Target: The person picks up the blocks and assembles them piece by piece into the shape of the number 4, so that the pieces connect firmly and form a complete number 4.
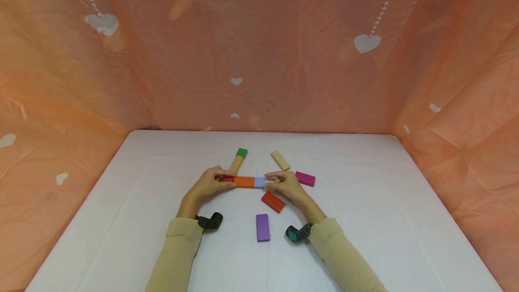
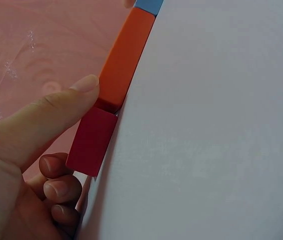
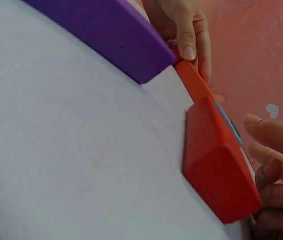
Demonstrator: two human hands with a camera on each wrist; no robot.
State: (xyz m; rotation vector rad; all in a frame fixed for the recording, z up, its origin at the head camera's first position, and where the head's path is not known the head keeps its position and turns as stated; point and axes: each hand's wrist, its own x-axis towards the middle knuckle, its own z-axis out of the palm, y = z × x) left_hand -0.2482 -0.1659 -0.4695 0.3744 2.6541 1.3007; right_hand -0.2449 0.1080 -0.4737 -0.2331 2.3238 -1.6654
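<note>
Orange block [image 1: 244, 182] between crimson [image 2: 92, 141] and blue [image 1: 259, 183]

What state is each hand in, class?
Left hand: holding the crimson rectangular block.
Right hand: beside the light-blue rectangular block; grip cannot be told.

I see soft, even light on the white worktop [image 1: 365, 184], faint shadows under the hands [image 1: 207, 182] [image 1: 287, 184], and a warmer glow on the drape [image 1: 40, 53] left of them; both wrist views look dimmer, greyer.
</note>
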